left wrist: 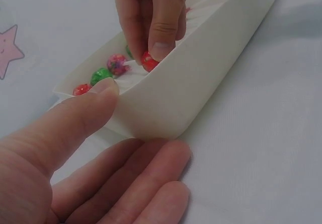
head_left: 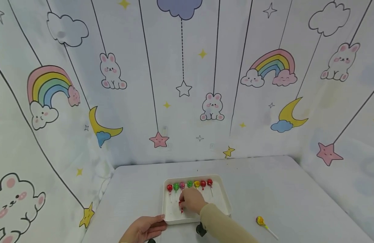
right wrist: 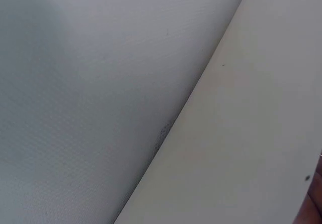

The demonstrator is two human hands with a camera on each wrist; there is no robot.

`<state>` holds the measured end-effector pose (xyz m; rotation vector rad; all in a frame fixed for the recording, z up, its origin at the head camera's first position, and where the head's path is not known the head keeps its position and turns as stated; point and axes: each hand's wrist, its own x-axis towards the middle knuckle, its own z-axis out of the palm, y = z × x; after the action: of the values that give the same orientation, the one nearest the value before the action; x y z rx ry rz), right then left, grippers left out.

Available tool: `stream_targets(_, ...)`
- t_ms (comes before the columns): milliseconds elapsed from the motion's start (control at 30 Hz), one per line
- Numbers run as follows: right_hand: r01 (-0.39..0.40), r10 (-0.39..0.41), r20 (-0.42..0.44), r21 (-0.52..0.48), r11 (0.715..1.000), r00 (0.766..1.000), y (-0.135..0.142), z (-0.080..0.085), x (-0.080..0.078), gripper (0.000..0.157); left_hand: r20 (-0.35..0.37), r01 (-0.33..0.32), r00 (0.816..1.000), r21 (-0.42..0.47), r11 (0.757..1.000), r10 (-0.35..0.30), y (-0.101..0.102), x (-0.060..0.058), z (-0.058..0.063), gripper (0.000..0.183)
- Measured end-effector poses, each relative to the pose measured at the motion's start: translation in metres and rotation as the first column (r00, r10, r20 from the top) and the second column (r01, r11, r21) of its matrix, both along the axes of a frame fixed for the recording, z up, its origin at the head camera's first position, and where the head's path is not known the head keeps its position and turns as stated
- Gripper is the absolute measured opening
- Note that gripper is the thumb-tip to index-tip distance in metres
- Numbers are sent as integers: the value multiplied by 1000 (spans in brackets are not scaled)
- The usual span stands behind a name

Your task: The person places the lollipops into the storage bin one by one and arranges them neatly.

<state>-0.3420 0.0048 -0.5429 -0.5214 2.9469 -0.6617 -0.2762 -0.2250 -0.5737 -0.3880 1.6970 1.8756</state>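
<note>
A shallow white tray [head_left: 222, 193] lies on the table with a row of wrapped lollipops along its far side. Inside it, my right hand [head_left: 193, 199] pinches a red lollipop [left wrist: 149, 62] between thumb and fingertips, near the tray's left half. My left hand [head_left: 145, 228] holds the tray's near left corner, thumb over the rim and fingers low against the outside wall. From left, the row runs red [head_left: 170, 187], green [head_left: 176, 186], pink [head_left: 182, 185], green [head_left: 190, 184], yellow [head_left: 197, 184], then two reds [head_left: 209, 182]. The right wrist view shows mostly tray wall and tablecloth.
To the right of the tray, a yellow lollipop [head_left: 260, 221] lies on the white tablecloth [head_left: 266, 189], its stick pointing toward the near right. Behind the table hangs a white curtain [head_left: 187, 135] printed with rabbits, stars, moons and rainbows.
</note>
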Motion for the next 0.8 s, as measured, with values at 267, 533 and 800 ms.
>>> stream_targets(267, 10, -10, 22, -3, 1000, 1000, 1, 1, 1, 15, -2, 9, 1000, -7, 1000, -9, 0, -1, 0, 43)
stream_targets(533, 18, -18, 35, 14, 1000, 999, 1, 7, 4, 18, 19, 14, 1000, 29, 999, -15, -1, -1, 2, 42)
stream_targets(800, 19, -19, 20, -3, 1000, 1000, 4, 11, 7, 16, 22, 8, 1000, 38, 999, -9, -1, 0, 3, 45)
